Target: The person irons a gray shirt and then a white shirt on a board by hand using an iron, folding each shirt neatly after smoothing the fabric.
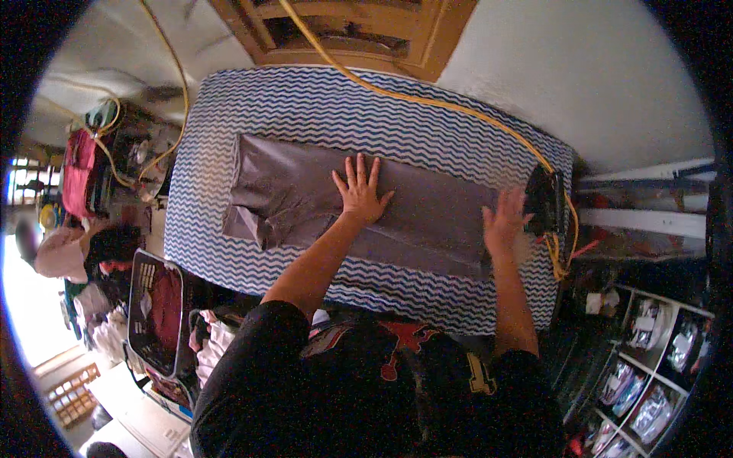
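A pair of grey-brown trousers (435,200) lies lengthwise on a table covered with a blue-and-white wavy-striped cloth (275,103). Its waist end, with a turned-up fold, is at the left. My left hand (362,192) rests palm down on the middle of the trousers, fingers spread. At the right end of the garment is my right hand (505,220), blurred, with fingers apart and nothing visible in it; whether it touches the fabric I cannot tell. Just right of that hand stands a dark iron (541,200), partly hidden.
A yellow hose or cord (424,100) runs across the table's far side to the iron. A black plastic crate (157,309) holding dark red cloth stands at the lower left. White-framed shelves (647,372) with bagged items are at the lower right. Another person (63,252) is at the far left.
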The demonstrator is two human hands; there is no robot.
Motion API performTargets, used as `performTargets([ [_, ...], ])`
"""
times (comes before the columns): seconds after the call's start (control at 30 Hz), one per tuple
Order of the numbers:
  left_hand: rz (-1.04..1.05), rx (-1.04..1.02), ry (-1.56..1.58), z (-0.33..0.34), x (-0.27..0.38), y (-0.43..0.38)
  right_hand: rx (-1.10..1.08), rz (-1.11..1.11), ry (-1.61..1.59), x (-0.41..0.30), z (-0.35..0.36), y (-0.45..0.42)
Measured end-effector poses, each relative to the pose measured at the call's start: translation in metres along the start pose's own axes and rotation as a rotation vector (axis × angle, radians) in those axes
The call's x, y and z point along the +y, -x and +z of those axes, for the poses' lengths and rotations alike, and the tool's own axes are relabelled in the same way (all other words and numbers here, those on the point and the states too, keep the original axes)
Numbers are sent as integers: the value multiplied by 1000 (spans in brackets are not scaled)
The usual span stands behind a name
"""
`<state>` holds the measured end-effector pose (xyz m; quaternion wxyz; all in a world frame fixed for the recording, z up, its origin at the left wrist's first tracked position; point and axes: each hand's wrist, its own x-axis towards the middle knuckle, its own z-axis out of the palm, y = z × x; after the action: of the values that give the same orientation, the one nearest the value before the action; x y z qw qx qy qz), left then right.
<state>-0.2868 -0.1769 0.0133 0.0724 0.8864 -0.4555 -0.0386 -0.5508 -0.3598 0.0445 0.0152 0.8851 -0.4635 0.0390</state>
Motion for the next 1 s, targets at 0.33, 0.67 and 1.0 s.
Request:
performTargets([
  [0.33, -313, -144, -143, -41, -143, -35, -68, 486, -200, 186, 18, -148],
  [0.67, -295, 0, -262, -55, -279, -29, -33, -143, -97, 29, -61, -111],
  [1.0, -69, 16, -72, -49, -317, -29, -275, -612, -286, -228, -63, -62],
])
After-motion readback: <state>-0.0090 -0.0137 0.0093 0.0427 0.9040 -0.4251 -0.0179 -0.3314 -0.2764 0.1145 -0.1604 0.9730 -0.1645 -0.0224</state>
